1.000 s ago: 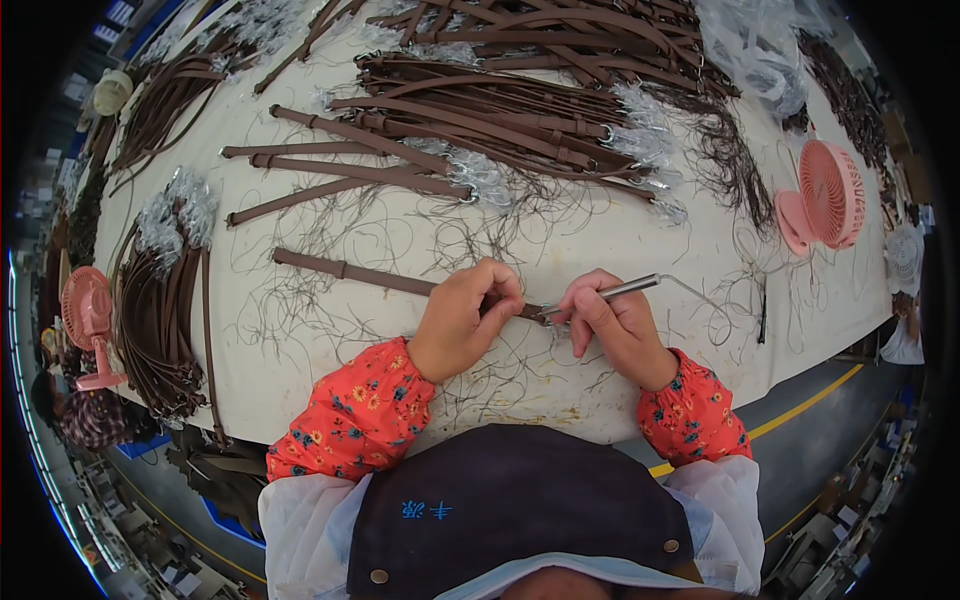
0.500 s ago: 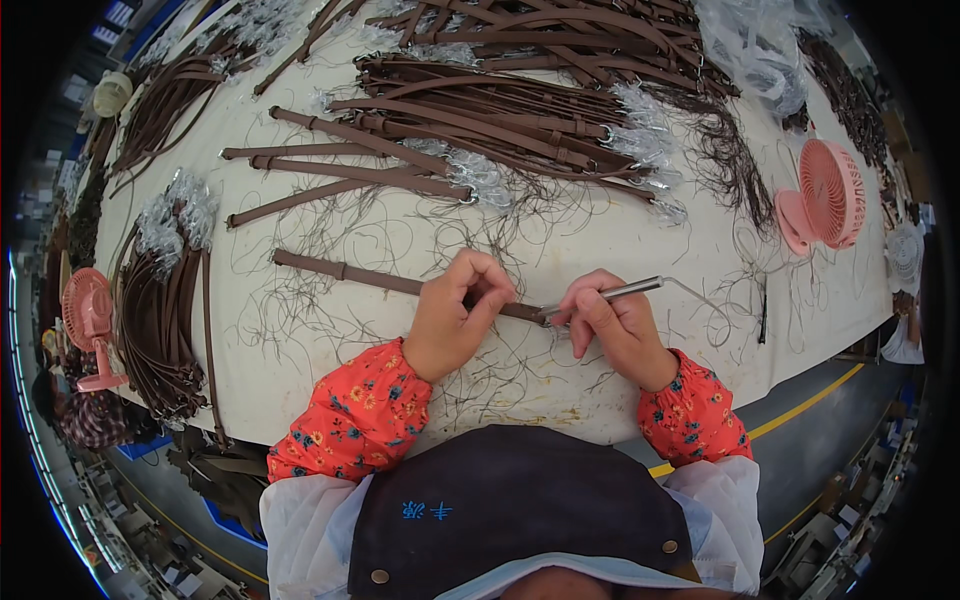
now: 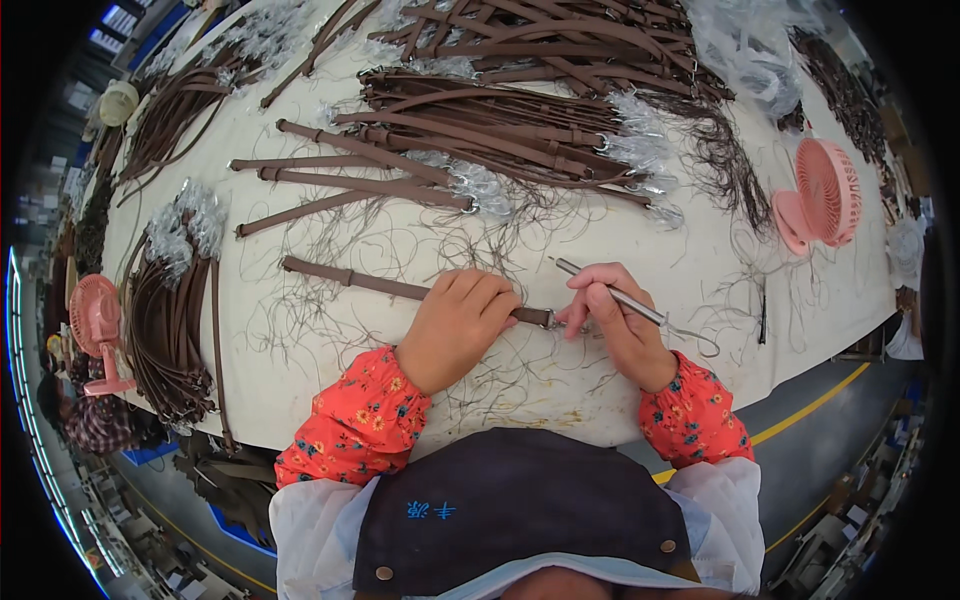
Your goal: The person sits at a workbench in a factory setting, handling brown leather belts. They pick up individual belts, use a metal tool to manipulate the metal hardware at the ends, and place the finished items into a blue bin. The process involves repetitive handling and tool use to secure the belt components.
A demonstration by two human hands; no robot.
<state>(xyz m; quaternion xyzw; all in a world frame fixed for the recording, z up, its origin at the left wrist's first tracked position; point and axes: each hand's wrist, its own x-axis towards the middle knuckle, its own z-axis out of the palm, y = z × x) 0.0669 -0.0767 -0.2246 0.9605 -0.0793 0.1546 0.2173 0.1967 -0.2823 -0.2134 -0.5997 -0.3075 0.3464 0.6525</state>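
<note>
A long brown strap [image 3: 350, 279] lies flat on the cream-covered table [image 3: 330, 400], running from the left to a metal buckle end near the middle. My left hand [image 3: 455, 325] presses down on the strap close to that end, fingers curled over it. My right hand [image 3: 620, 325] grips a thin metal snipping tool [image 3: 640, 310], its tip pointing up-left and its looped handle sticking out to the right. The fingers of my right hand touch the strap's end beside the left hand.
Several brown straps lie in rows and heaps farther back [image 3: 480, 130], some with clear plastic wrapping [image 3: 640, 140]. A bundle of straps hangs over the left edge [image 3: 170, 320]. Loose thread clippings litter the cloth. Pink fans stand at the right [image 3: 820, 195] and left [image 3: 95, 320].
The metal tool has swung from pointing right to pointing up-left in my right hand. My left hand has slid a little right along the strap.
</note>
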